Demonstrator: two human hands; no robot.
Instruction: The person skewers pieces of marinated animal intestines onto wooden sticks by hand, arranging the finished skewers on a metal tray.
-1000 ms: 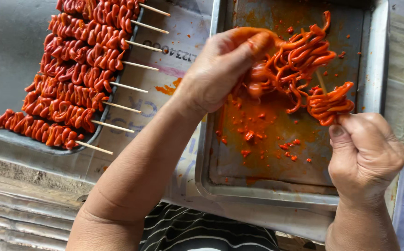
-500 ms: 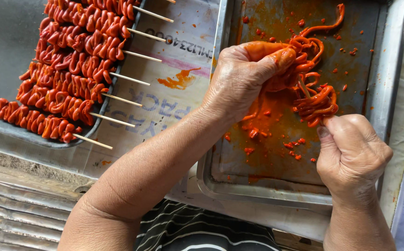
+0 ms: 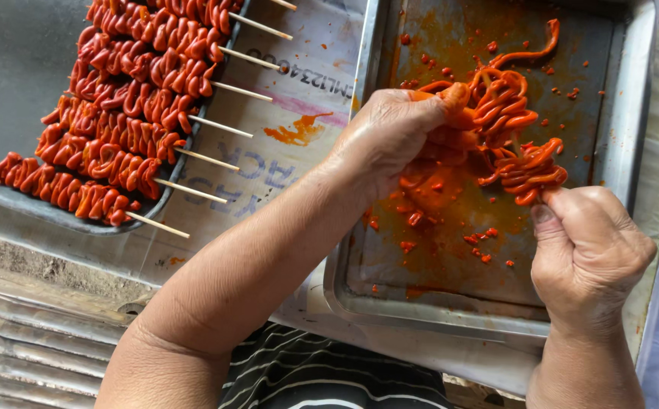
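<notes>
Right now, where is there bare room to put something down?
The near part of the metal tray, between the left hand and right hand, is bare except for sauce flecks. The stained paper between the skewers and that tray is open. Crowded: the skewer tray and the strips in the hands.

Dull metal tray [image 3: 617, 98] — glossy red strips [image 3: 507, 113], wooden skewers [image 3: 216, 125].

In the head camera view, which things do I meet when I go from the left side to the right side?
Finished red meat skewers on a grey tray → stained printed paper → left hand → red marinated strips over the metal baking tray → right hand.
</notes>
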